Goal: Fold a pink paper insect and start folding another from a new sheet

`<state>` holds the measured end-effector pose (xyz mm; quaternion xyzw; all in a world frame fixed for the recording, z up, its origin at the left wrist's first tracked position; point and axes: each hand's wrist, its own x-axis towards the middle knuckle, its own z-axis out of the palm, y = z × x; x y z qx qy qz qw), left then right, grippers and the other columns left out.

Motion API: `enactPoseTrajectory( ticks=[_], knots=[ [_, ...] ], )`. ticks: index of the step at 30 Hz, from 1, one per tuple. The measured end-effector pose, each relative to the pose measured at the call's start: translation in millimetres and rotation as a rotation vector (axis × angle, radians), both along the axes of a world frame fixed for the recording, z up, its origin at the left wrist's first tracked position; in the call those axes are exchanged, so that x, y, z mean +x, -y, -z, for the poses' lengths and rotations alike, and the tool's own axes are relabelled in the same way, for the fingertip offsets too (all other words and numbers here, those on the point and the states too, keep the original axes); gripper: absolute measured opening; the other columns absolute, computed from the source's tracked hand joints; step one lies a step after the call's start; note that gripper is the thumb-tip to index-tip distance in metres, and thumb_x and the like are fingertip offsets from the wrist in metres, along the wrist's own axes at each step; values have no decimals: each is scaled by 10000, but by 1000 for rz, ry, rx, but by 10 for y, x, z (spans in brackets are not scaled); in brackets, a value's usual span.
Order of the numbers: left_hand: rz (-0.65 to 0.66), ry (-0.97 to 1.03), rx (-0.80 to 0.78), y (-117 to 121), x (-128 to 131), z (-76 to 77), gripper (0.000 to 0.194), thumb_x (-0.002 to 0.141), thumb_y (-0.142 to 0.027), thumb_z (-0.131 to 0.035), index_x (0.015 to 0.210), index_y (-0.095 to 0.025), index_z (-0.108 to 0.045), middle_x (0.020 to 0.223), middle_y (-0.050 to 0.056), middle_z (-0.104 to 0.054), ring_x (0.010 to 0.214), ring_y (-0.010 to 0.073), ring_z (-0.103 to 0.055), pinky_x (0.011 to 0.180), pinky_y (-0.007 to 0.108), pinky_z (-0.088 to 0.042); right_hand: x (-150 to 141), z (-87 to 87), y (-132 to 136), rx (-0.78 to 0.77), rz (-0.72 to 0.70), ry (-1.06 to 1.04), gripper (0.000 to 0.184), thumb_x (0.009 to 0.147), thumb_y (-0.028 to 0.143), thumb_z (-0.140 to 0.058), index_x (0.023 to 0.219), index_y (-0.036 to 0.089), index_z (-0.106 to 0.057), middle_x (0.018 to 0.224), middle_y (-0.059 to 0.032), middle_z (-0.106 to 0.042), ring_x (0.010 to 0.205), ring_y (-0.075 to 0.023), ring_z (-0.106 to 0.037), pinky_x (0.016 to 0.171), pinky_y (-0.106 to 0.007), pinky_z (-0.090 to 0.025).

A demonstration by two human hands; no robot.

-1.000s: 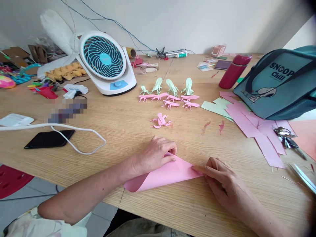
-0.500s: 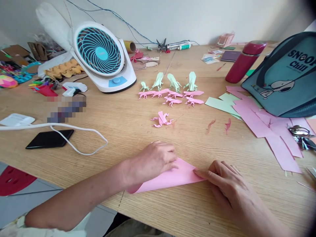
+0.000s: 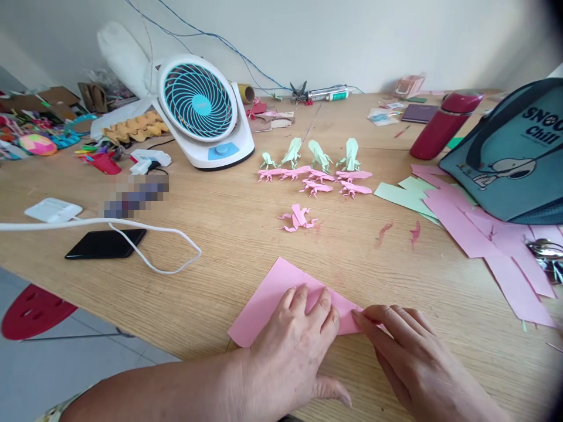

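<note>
A sheet of pink paper (image 3: 259, 305) lies on the wooden table in front of me, its right end narrowing to a folded point. My left hand (image 3: 297, 340) is open and palm down on it, fingertips pressing the paper and thumb sticking out over the bare wood. At the right corner my right hand (image 3: 402, 346) is closed, holding the paper between thumb and index finger. Beyond the sheet stands a folded pink paper figure (image 3: 298, 218) with bent legs. Farther back are several pink paper insects (image 3: 316, 186) and green paper insects (image 3: 320, 155).
Loose pink sheets (image 3: 457, 220) and green sheets (image 3: 402, 196) lie at the right, by a teal bag (image 3: 514, 158) and a red flask (image 3: 444, 126). A fan (image 3: 197, 105), a black phone (image 3: 105, 244) and a white cable (image 3: 176, 230) are on the left.
My left hand has slid down and turned flat, uncovering the paper's upper left part, and the raised lower edge now lies flatter. My right hand stays at the corner. The view has shifted slightly.
</note>
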<state>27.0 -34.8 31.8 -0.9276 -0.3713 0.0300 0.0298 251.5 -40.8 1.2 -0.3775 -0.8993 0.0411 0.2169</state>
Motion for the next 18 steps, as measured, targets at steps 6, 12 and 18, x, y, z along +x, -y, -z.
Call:
enactPoseTrajectory(
  ticks=[6, 12, 18],
  knots=[
    [-59, -14, -76, 84, 32, 104, 967, 754, -828, -515, 1475, -190, -430, 1488, 217, -473, 1366, 436, -443, 1055, 564, -433, 119, 53, 74, -19, -12, 23, 420, 931, 47, -431, 1320, 115, -573, 1095, -127, -689, 930, -215, -634, 844, -363, -505],
    [-82, -42, -108, 106, 79, 89, 1003, 724, -829, -554, 1501, -214, -402, 1507, 250, -436, 1377, 455, -430, 1094, 598, -384, 216, 140, 178, -16, 16, 55, 501, 914, 57, -418, 1400, 110, -528, 1282, -169, -647, 1050, -255, -638, 887, -408, -539],
    [-105, -17, -118, 119, 138, 107, 1047, 687, -860, -543, 1489, -198, -427, 1508, 286, -414, 1372, 503, -411, 1100, 659, -336, 199, 109, 207, 37, 26, 49, 510, 931, 89, -399, 1430, 111, -499, 1285, -176, -660, 1050, -265, -658, 871, -418, -563]
  ],
)
